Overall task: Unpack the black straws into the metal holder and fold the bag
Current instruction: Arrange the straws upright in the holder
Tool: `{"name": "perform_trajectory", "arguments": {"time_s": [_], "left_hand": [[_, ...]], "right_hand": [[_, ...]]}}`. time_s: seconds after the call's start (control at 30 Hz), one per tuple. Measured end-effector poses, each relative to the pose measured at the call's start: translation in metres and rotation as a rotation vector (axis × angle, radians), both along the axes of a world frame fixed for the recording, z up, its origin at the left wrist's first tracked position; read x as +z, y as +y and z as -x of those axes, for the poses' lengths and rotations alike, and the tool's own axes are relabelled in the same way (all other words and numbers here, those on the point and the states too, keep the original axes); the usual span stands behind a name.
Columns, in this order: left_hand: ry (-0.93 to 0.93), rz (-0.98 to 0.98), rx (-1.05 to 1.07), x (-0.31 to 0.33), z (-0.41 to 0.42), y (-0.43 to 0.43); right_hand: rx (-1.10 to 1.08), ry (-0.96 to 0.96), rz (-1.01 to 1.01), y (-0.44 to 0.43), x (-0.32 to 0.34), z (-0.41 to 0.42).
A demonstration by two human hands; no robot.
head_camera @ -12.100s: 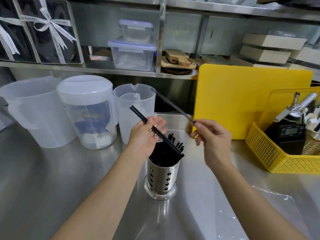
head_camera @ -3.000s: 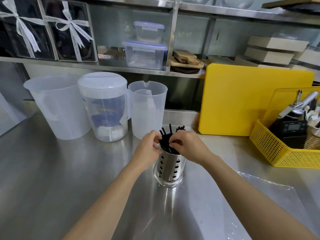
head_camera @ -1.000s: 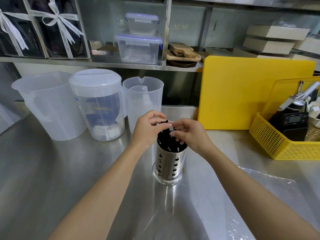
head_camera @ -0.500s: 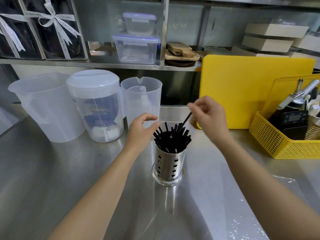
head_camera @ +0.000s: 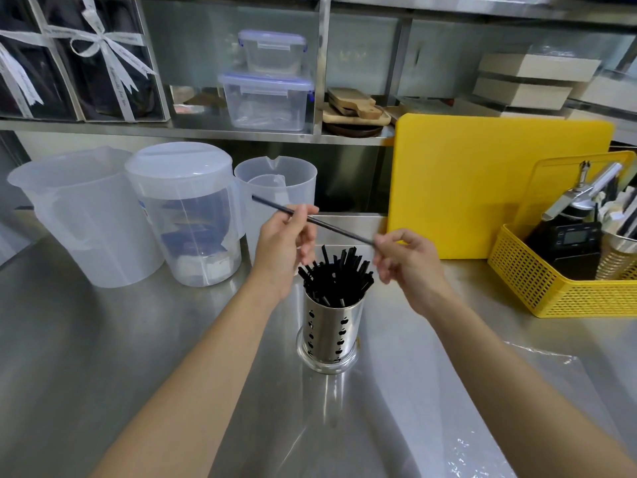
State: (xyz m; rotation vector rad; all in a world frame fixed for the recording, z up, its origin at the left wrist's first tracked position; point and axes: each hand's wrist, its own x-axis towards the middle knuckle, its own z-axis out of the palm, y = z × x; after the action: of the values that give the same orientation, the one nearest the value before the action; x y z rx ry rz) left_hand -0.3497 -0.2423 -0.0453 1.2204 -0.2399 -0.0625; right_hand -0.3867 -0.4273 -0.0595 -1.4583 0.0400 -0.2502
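From the head camera, one loose black straw (head_camera: 336,226) is held level above the metal holder (head_camera: 329,331), caught between two hands. The left hand (head_camera: 284,251) pinches it part-way along, its fingers (head_camera: 303,212) closed on the shaft, with a short length of straw jutting out past them to the left. The right hand (head_camera: 408,262) pinches the straw's other end, fingers (head_camera: 382,241) closed on it.

The one holder, perforated and shiny, stands upright on the steel tabletop (head_camera: 103,357) between the two forearms. It is packed with a bundle of black straws (head_camera: 336,276), too many and too overlapped to count, their tips fanning out above the rim.

One clear plastic bag (head_camera: 517,408) lies flat on the tabletop at lower right, partly under the right forearm.

Behind stand three translucent jugs (head_camera: 86,219) in a row, the middle one lidded. To the right are one yellow cutting board (head_camera: 482,184) leaning upright and one yellow basket (head_camera: 551,288) holding tools. On the shelf sit two stacked clear containers (head_camera: 267,98).
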Motion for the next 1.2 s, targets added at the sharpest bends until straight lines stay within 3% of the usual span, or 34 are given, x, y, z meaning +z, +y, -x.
{"name": "perform_trajectory", "arguments": {"time_s": [0.07,0.17,0.3,0.4,0.6,0.77,1.03,1.2], "left_hand": [[-0.065,-0.091,0.108,0.004,-0.001,0.001],[-0.240,-0.335,0.234,0.008,-0.001,0.002],[-0.428,-0.687,0.153,0.005,0.001,-0.001],[-0.414,-0.909,0.039,-0.008,0.003,-0.008],[-0.345,-1.045,-0.075,-0.032,0.009,-0.010],[-0.350,-1.126,-0.041,-0.037,0.008,-0.005],[-0.317,-1.126,-0.043,-0.045,0.011,-0.001],[-0.408,-1.266,-0.015,-0.038,0.019,-0.003]], "right_hand": [[0.064,0.051,0.202,0.001,-0.008,0.000],[-0.014,-0.032,0.417,0.006,-0.005,-0.002],[-0.002,-0.261,0.306,0.014,0.020,-0.001],[0.096,-0.382,0.405,0.026,0.033,0.003],[0.034,-0.369,0.821,0.044,0.017,0.001],[-0.048,-0.268,0.805,0.042,0.001,-0.005],[0.136,-0.045,1.040,0.036,-0.016,-0.005],[0.163,-0.067,1.179,0.033,-0.007,-0.002]]}}
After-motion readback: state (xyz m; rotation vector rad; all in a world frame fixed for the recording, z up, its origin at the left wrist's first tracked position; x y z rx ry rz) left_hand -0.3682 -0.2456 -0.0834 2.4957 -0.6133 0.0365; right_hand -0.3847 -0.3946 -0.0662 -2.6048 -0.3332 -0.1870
